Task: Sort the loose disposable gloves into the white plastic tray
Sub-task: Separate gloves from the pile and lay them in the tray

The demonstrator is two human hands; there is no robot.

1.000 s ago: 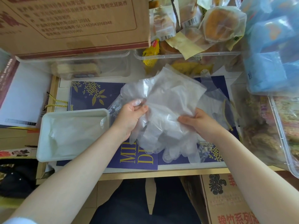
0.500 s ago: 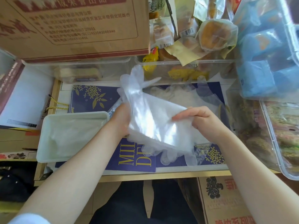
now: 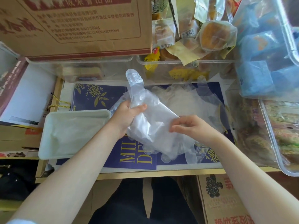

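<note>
Now left hand clutches glove bunch; right hand apparently pinches edge.

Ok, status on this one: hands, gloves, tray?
Left hand gripping glove bundle. Right hand pinching its edge. White tray to the left, film-lined. More gloves on table behind; path clear.

Both forearms are bare to the left hand and right hand. A pale sleeve edge shows at the left elbow. Dark trousers cover the legs.
</note>
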